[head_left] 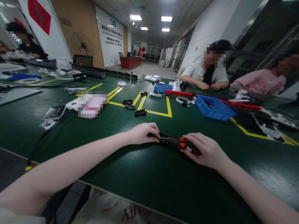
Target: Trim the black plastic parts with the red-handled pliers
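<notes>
My left hand (142, 133) lies on the green table (144, 177), fingers closed around a small black part (155, 135) that mostly hides under them. My right hand (205, 149) grips red-handled pliers (179, 142), whose dark jaws point left and meet the black part between my two hands. Both forearms rest on the table surface.
Several small black parts (140, 112) lie inside a yellow taped rectangle (168, 109) further back. A blue bin (213, 107) stands at the right, a smaller blue bin (162, 88) behind. A white device with a cable (54, 112) sits at left. Other people sit at the far right and far left.
</notes>
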Demonstrator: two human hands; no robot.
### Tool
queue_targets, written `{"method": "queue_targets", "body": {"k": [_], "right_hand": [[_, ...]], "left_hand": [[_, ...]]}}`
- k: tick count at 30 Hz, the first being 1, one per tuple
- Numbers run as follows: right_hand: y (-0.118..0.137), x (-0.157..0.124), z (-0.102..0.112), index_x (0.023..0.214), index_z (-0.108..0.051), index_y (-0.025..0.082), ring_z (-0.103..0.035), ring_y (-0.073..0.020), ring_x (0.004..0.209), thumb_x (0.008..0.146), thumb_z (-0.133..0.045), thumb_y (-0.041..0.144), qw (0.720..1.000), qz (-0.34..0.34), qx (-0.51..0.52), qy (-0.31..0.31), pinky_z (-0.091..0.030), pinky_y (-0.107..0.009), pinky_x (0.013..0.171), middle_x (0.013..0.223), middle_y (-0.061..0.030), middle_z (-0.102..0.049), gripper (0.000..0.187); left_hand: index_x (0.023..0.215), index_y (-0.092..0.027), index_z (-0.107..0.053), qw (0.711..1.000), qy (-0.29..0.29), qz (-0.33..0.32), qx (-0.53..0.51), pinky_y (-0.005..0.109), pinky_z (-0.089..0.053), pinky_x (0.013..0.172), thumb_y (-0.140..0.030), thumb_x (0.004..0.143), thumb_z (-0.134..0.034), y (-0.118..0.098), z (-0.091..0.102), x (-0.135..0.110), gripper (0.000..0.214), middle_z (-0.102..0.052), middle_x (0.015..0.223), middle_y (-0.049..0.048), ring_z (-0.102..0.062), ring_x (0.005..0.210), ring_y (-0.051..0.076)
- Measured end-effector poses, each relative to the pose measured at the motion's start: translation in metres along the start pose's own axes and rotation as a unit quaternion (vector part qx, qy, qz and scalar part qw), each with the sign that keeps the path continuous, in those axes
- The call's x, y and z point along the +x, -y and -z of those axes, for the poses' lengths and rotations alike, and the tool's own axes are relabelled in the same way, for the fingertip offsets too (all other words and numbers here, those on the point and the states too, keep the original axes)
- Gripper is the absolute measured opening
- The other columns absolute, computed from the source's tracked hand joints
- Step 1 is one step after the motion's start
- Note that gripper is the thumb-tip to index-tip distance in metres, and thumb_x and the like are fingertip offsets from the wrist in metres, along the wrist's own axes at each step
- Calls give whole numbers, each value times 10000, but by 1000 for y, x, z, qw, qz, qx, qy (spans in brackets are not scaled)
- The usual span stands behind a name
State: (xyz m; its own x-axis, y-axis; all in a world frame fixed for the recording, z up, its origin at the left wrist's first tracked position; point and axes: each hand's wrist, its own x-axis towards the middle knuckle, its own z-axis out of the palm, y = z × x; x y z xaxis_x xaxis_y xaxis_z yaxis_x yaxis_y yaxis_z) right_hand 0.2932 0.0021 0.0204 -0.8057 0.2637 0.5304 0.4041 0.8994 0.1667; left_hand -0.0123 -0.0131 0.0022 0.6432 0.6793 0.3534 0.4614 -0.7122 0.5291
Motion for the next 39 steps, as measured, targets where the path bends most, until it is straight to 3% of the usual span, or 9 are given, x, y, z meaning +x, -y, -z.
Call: {"method": "queue_targets", "body": {"k": [11,25,39], "right_hand": [[-9,-4,1,1242,-573,153,-663,-208,829,866,-614,360,999,-9,-8,37,-577,-324,683,1040,-124,-671,431],[2,0,1,1126,-633,161,-653,-214,788,846,-617,380,998,-38,-10,45,-557,-335,673,972,-111,-685,356],[-8,-2,0,1065,-653,163,-640,-210,781,833,-625,392,998,-16,-48,43,-488,-340,678,949,-100,-694,328]], "left_hand": [[1005,-183,-727,1000,-5,-2,-1,303,-499,867,-279,873,-688,2,-3,1,167,-609,1069,60,-625,966,177],[987,-188,-717,1000,3,12,3,307,-490,861,-275,869,-690,-2,0,0,150,-602,1066,54,-617,965,180],[1016,-199,-718,1000,15,-4,20,313,-489,853,-307,867,-692,-2,1,1,186,-604,1051,57,-613,957,185]]}}
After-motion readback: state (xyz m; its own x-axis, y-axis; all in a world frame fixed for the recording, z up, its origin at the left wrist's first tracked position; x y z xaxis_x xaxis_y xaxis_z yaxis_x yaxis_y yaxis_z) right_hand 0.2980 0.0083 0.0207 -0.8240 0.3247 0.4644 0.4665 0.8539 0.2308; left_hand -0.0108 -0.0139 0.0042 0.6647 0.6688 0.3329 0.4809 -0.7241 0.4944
